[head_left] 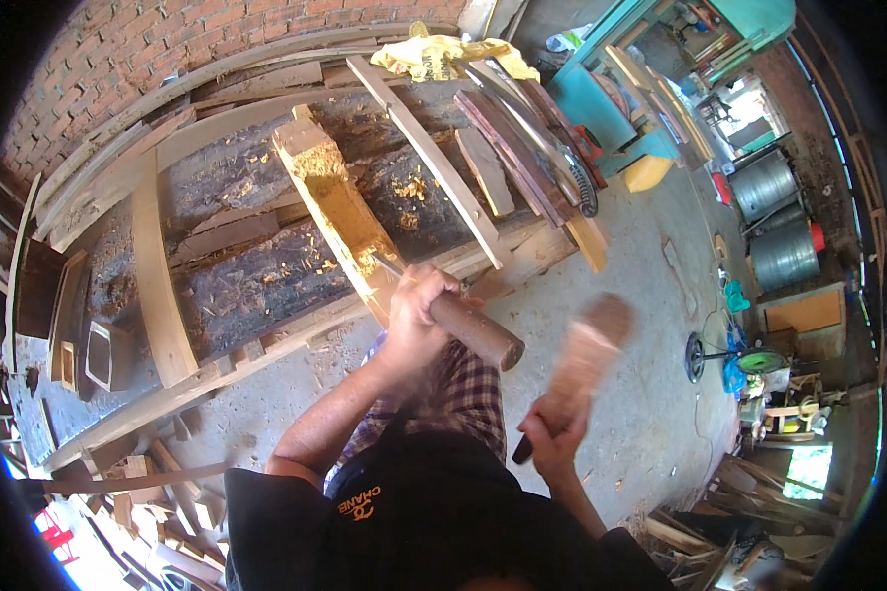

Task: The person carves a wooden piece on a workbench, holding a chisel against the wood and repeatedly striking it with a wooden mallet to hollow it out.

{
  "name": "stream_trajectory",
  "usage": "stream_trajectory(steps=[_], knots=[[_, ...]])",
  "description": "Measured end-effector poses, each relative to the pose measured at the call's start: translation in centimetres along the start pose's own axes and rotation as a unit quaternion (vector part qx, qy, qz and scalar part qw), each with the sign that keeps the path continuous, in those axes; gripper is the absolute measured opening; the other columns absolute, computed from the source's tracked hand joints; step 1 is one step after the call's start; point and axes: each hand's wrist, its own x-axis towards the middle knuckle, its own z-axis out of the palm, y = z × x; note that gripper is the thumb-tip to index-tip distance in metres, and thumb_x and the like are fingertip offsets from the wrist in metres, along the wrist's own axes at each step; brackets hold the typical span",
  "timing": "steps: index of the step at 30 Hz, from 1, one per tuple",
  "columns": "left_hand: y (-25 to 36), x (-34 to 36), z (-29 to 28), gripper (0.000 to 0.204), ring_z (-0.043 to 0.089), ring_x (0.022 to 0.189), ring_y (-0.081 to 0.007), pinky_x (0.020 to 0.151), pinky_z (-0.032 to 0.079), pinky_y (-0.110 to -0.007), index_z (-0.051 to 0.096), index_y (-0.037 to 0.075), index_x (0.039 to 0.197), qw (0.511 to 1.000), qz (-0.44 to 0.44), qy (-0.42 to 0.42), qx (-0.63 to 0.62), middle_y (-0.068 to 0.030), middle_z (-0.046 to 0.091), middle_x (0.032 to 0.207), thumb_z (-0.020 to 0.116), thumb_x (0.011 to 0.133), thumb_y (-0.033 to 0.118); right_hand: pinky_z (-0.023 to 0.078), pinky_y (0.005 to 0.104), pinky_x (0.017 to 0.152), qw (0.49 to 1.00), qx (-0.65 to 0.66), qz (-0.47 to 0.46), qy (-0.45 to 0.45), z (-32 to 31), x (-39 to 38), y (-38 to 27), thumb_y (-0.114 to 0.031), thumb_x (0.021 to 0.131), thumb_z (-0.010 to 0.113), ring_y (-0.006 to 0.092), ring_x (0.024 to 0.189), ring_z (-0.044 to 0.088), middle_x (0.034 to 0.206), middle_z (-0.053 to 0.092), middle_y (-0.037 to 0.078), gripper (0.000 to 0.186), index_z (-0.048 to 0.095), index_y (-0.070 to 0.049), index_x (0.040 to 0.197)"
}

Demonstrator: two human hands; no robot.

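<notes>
My left hand (422, 303) is wrapped round a chisel (478, 330) with a thick brown wooden handle. Its blade points up and left, with the tip at the hollow cut in a pale yellow wooden beam (350, 222). The beam lies across the workbench, its trough rough and full of chips. Off to the right, clear of the chisel handle, my right hand (555, 433) grips a wooden mallet (586, 360) by its dark handle. The mallet's head is raised and smeared by motion.
Wood chips litter the dark workbench (241, 295). Right of the beam lie a long pale strip (429, 163), reddish-brown boards (512, 153) and a handsaw (581, 182). A yellow bag (453, 54) rests at the back. Metal drums (784, 256) and a fan (734, 357) stand at the right.
</notes>
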Motion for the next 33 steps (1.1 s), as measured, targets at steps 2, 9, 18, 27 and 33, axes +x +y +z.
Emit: stream_trajectory(steps=[2, 9, 18, 27, 33], knots=[[-0.1, -0.1, 0.1, 0.034, 0.053, 0.072, -0.0266, 0.066, 0.04, -0.037, 0.053, 0.009, 0.077, 1.0, 0.004, -0.008, 0.012, -0.0046, 0.056, 0.072, 0.083, 0.062, 0.011, 0.046, 0.0352, 0.07, 0.984, 0.061, -0.167, -0.007, -0.2, 0.1, -0.2, -0.011, 0.073, 0.069, 0.0169, 0.066, 0.057, 0.073, 0.06, 0.008, 0.027, 0.051, 0.0, 0.091], [-0.7, -0.6, 0.5, 0.038, 0.055, 0.071, -0.0226, 0.069, 0.04, -0.035, 0.052, 0.009, 0.078, 0.999, 0.007, -0.029, 0.032, -0.0021, 0.055, 0.072, 0.085, 0.06, 0.011, 0.046, 0.0344, 0.069, 0.998, -0.034, -0.054, 0.026, 0.7, 0.2, 2.0, -0.024, 0.068, 0.08, 0.0217, 0.078, 0.062, 0.077, 0.061, 0.011, 0.048, 0.055, 0.001, 0.1], [-1.4, -0.8, 0.3, 0.039, 0.056, 0.074, -0.0234, 0.07, 0.04, -0.035, 0.053, 0.011, 0.082, 0.997, 0.046, -0.041, 0.041, -0.0022, 0.056, 0.075, 0.085, 0.059, 0.011, 0.045, 0.0302, 0.068, 0.987, -0.126, -0.099, -0.007, 0.3, 0.4, 3.4, -0.027, 0.078, 0.068, 0.0154, 0.067, 0.056, 0.077, 0.06, 0.007, 0.042, 0.049, -0.003, 0.107], [-1.0, -0.4, 0.4, 0.032, 0.054, 0.066, -0.0279, 0.065, 0.038, -0.036, 0.055, 0.011, 0.076, 0.999, 0.034, -0.023, 0.012, -0.0052, 0.057, 0.068, 0.083, 0.059, 0.011, 0.046, 0.0264, 0.067, 0.988, -0.061, -0.144, -0.011, 0.7, 0.8, 3.8, -0.034, 0.079, 0.07, 0.0143, 0.063, 0.056, 0.068, 0.059, 0.007, 0.045, 0.048, 0.0, 0.099], [-1.6, -0.9, 0.4, 0.038, 0.053, 0.074, -0.0223, 0.07, 0.039, -0.035, 0.055, 0.011, 0.08, 0.998, 0.042, -0.049, 0.029, -0.0015, 0.056, 0.075, 0.086, 0.057, 0.01, 0.045, 0.0306, 0.065, 0.97, 0.095, -0.224, 0.004, 0.9, 0.7, 3.2, -0.038, 0.08, 0.063, 0.0134, 0.064, 0.055, 0.067, 0.059, 0.003, 0.034, 0.055, -0.005, 0.076]])
